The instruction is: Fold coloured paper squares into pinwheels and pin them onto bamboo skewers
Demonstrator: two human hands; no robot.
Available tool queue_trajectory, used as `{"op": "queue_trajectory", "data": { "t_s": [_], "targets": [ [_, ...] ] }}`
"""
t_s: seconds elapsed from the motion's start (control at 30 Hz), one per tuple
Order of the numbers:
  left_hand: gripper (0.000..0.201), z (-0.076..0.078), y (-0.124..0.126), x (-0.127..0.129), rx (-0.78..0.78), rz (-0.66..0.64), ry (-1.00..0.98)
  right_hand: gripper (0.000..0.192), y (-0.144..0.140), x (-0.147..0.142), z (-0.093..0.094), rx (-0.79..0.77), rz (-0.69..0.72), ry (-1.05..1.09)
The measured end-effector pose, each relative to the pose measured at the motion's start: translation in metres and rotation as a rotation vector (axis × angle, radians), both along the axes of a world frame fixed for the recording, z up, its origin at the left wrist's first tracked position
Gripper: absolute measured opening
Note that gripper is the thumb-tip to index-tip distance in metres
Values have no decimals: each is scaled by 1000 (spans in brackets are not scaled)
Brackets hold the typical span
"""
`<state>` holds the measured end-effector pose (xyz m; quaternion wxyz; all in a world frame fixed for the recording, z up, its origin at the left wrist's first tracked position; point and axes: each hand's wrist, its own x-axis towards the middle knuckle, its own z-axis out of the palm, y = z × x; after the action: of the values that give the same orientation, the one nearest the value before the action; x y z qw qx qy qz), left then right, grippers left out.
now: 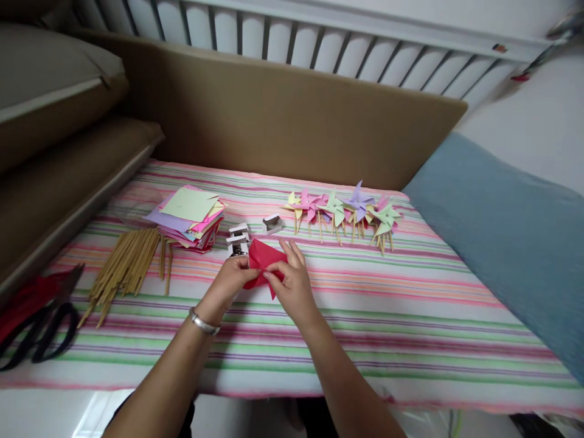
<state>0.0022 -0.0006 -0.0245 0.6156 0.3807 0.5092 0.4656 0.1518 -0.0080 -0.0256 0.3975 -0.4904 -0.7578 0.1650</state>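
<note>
Both my hands hold one red paper piece (262,255) just above the striped cloth (387,316). My left hand (230,283), with a silver bracelet at the wrist, pinches the paper's left side. On the right side, my right hand (292,280) pinches a folded corner toward the middle. Small white staple boxes (238,237) lie just behind the paper, and another one (272,223) sits further right.
A stack of coloured paper squares (189,216) and a bundle of wooden sticks (123,267) lie at left. Finished paper pinwheels (347,210) lie in a row at back right. Black scissors (41,331) rest at the far left. A blue cushion (511,237) is at right.
</note>
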Motion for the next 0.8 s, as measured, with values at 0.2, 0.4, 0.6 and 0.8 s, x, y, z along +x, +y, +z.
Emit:
{"op": "queue_trajectory", "data": {
  "t_s": [0.2,0.4,0.6,0.8],
  "targets": [
    [6,-2,0,-3,9,-58,13,4,2,1,-3,-24,-2,2],
    [7,1,0,-7,-11,-100,-67,4,2,0,-3,-69,23,-2],
    [13,1,1,-9,-24,-122,-54,5,2,1,-4,-90,23,9],
    [17,1,1,-11,-2,-182,-30,5,3,-1,-5,-129,-22,2]
  ]
}}
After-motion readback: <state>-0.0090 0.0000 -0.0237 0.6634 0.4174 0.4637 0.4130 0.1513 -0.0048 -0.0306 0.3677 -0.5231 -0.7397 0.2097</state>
